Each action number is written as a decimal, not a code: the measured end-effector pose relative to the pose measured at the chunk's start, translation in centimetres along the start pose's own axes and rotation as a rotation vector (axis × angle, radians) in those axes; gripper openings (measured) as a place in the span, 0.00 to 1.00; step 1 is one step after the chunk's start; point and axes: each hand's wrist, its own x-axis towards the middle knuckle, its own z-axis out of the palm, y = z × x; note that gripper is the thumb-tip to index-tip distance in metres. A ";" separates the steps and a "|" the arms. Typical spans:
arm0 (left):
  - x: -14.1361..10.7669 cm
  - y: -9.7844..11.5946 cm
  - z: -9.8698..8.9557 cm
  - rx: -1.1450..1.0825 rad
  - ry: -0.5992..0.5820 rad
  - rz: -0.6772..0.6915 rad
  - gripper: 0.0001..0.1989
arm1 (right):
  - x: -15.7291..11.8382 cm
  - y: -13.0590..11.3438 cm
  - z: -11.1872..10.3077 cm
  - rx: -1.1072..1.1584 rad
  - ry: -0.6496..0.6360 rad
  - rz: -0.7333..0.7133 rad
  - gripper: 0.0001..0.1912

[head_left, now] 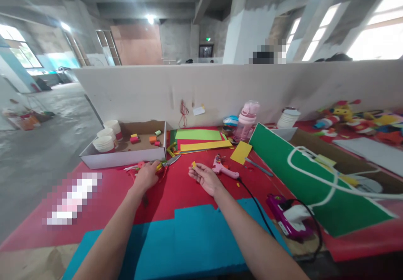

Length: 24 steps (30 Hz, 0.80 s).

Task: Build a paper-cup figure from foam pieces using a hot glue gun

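Observation:
My left hand [147,176] is closed around the yellow handle of a pair of scissors [173,160]. The blades point right, low over the red table cover, and the fingertips are partly hidden. Some red items [138,166] lie just beyond that hand, too jumbled to name. Between the thumb and fingers of my right hand [206,180] is a small yellow paper piece [194,165], held above the red cover. Right of this hand a pink glue gun [226,170] lies on its side with a black cord. Strips of yellow paper [206,145] and green paper [198,134] lie farther back.
At the back left, an open box [121,159] holds white cups and small coloured rolls. A green board [302,183] leans at the right, beside a purple power strip [291,221] with cables. A blue sheet [201,242] lies in front. A pink bottle [247,120] stands near the partition.

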 end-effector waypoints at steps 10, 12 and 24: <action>-0.9 2.9 0.0 -0.374 0.168 -0.062 0.29 | 0.9 -0.8 -0.9 0.134 0.093 -0.001 0.15; -1.0 3.5 0.0 -0.483 0.102 -0.037 0.25 | 1.0 -0.9 -1.0 0.109 0.124 -0.051 0.17; -2.2 4.9 -1.1 -0.355 -0.086 0.224 0.26 | 0.6 -1.8 -0.3 0.024 0.194 -0.254 0.23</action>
